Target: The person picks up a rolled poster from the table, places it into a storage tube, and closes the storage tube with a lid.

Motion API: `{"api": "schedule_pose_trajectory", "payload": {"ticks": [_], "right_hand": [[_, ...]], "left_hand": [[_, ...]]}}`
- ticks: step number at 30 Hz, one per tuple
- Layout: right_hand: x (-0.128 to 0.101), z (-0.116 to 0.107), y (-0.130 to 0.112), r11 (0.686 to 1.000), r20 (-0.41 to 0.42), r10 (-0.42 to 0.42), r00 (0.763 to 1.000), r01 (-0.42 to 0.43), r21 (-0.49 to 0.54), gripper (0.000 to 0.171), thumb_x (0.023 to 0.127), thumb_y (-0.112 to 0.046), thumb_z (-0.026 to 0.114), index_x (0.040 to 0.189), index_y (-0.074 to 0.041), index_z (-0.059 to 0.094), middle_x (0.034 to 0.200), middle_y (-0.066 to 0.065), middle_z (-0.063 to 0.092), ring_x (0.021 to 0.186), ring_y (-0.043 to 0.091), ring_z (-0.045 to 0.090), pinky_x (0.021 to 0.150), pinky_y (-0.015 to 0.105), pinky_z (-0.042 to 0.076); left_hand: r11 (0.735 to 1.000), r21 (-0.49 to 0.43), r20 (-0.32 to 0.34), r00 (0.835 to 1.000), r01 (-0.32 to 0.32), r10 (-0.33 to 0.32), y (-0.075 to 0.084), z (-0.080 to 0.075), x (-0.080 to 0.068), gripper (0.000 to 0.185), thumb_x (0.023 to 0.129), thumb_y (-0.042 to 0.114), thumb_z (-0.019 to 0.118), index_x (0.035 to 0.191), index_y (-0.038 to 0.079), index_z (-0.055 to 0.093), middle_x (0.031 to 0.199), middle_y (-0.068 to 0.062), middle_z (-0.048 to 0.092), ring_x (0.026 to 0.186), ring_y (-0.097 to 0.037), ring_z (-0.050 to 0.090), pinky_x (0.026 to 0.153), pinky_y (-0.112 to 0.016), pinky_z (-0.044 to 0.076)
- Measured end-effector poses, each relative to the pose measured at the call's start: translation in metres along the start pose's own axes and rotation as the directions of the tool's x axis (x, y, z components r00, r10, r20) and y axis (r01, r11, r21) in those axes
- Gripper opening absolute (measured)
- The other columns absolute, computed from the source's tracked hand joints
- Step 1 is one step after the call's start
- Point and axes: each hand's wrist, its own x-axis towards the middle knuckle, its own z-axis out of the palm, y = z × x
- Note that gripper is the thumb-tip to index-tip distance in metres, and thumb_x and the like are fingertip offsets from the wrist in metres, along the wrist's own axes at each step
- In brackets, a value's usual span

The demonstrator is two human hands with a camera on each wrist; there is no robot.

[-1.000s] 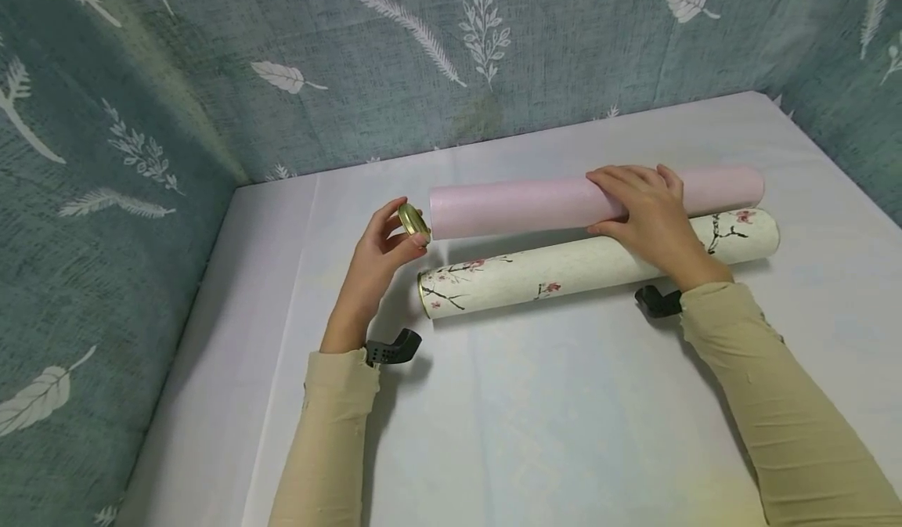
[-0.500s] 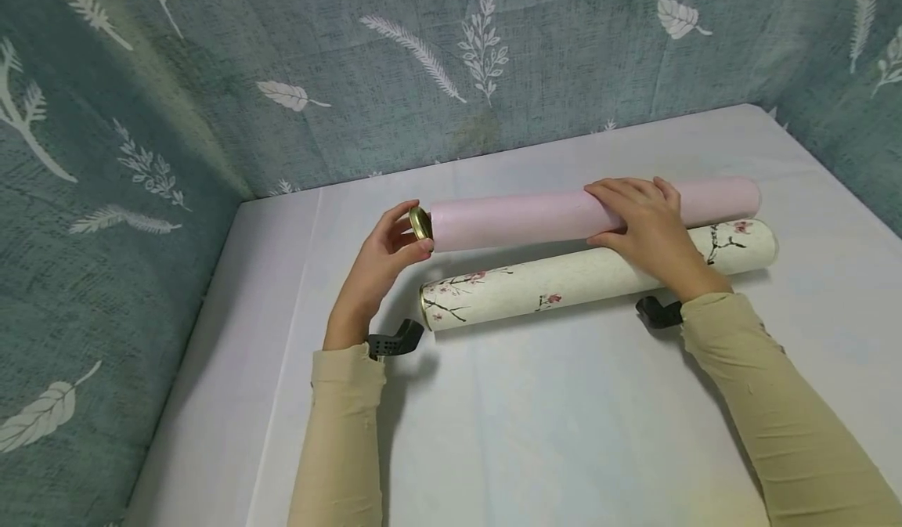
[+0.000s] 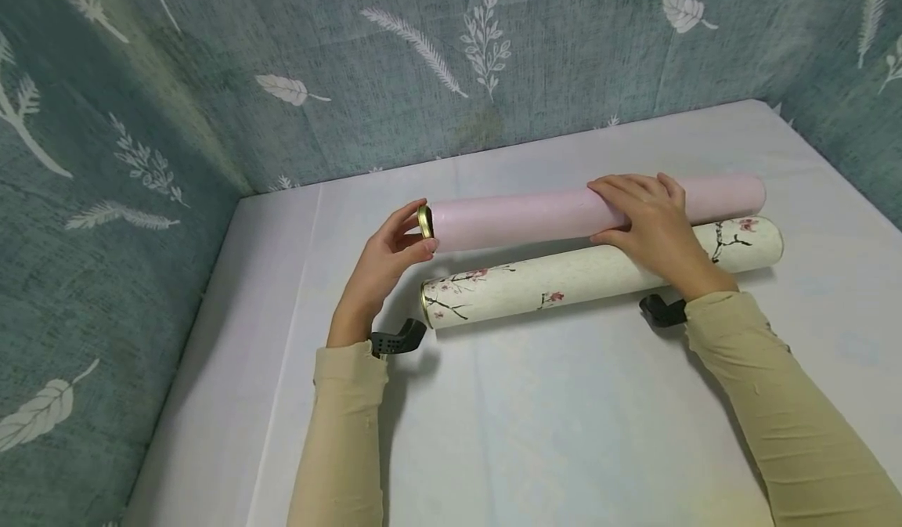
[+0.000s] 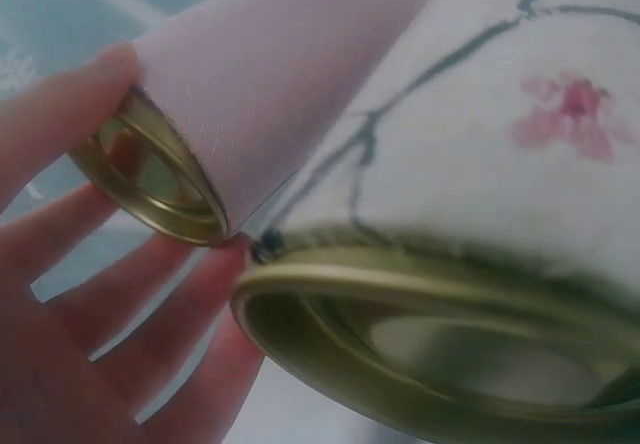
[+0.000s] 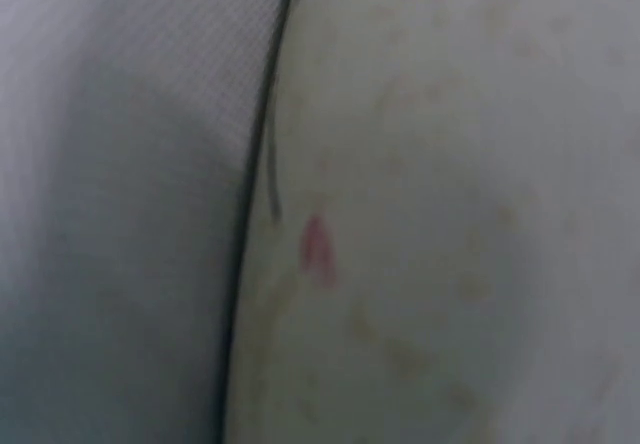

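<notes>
In the head view a long pink cardboard tube (image 3: 507,220) lies crosswise at the back. My left hand (image 3: 380,265) pinches a round gold metal lid (image 3: 425,221) at its left end, thumb on one side and fingers on the other. The left wrist view has this lid (image 4: 205,219) seated against the tube's mouth, slightly tilted, with a dark gap along part of the edge. My right hand (image 3: 651,225) grips the pink tube from above, right of its middle. In front lies a cream tube (image 3: 514,288) printed with blossom branches, a gold cap (image 4: 330,274) on its left end.
Both tubes rest on a white-covered table (image 3: 535,417), close together at the right. A green leaf-patterned cloth (image 3: 395,112) hangs behind and at the sides. Black wrist cameras (image 3: 398,337) sit at both cuffs. The cream tube (image 5: 430,214) fills much of the right wrist view.
My left hand has moved the gold lid rightward, from just off the pink tube's left end to against it, turning it more in line with the mouth. My right hand keeps its grip.
</notes>
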Motion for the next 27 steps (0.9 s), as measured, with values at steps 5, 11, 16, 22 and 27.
{"api": "schedule_pose_trajectory", "payload": {"ticks": [5, 11, 16, 22, 27], "right_hand": [[0.0009, -0.0012, 0.0004, 1.000, 0.008, 0.000, 1.000, 0.000, -0.003, 0.066, 0.068, -0.027, 0.076, 0.127, -0.019, 0.049, 0.128, 0.004, 0.048, 0.119, 0.025, 0.036, 0.102, 0.050, 0.006], [0.0013, -0.0016, 0.0005, 1.000, 0.022, -0.006, 1.000, 0.006, 0.000, 0.066, 0.068, -0.028, 0.076, 0.128, -0.019, 0.049, 0.128, 0.004, 0.048, 0.119, 0.025, 0.036, 0.101, 0.050, 0.007], [0.0020, -0.0026, 0.0002, 1.000, 0.043, 0.004, 0.999, -0.004, 0.002, 0.067, 0.069, -0.029, 0.075, 0.129, -0.019, 0.047, 0.129, 0.004, 0.047, 0.121, 0.025, 0.035, 0.102, 0.049, 0.006], [0.0015, -0.0028, 0.0001, 1.000, 0.047, 0.006, 0.999, -0.007, 0.003, 0.067, 0.069, -0.028, 0.075, 0.129, -0.019, 0.047, 0.129, 0.005, 0.047, 0.121, 0.026, 0.034, 0.102, 0.049, 0.006], [0.0015, -0.0027, -0.0001, 1.000, 0.040, 0.003, 0.999, -0.003, 0.010, 0.067, 0.069, -0.027, 0.076, 0.129, -0.019, 0.047, 0.129, 0.005, 0.047, 0.121, 0.026, 0.035, 0.102, 0.049, 0.006]], "left_hand": [[1.000, 0.004, 0.006, 1.000, 0.001, -0.001, -0.0011, 0.0003, 0.0014, 0.061, 0.082, 0.023, 0.066, 0.136, 0.024, 0.037, 0.128, -0.002, 0.045, 0.105, -0.021, 0.051, 0.084, -0.034, 0.045], [1.000, 0.028, 0.023, 1.000, -0.002, 0.001, -0.0043, -0.0003, 0.0031, 0.059, 0.082, 0.025, 0.065, 0.135, 0.026, 0.039, 0.128, -0.002, 0.046, 0.102, -0.021, 0.052, 0.080, -0.033, 0.046], [1.000, 0.021, 0.042, 0.999, -0.011, 0.010, -0.0050, -0.0010, 0.0029, 0.058, 0.084, 0.025, 0.063, 0.135, 0.026, 0.037, 0.129, -0.003, 0.045, 0.103, -0.022, 0.052, 0.078, -0.034, 0.047], [1.000, -0.011, 0.073, 0.997, -0.024, 0.025, -0.0057, -0.0013, 0.0026, 0.056, 0.086, 0.024, 0.059, 0.137, 0.022, 0.035, 0.130, -0.005, 0.044, 0.105, -0.023, 0.050, 0.081, -0.039, 0.046], [1.000, -0.006, 0.061, 0.998, -0.028, 0.029, -0.0084, -0.0023, 0.0045, 0.057, 0.085, 0.025, 0.062, 0.136, 0.023, 0.036, 0.129, -0.005, 0.045, 0.104, -0.023, 0.051, 0.080, -0.037, 0.047]]}}
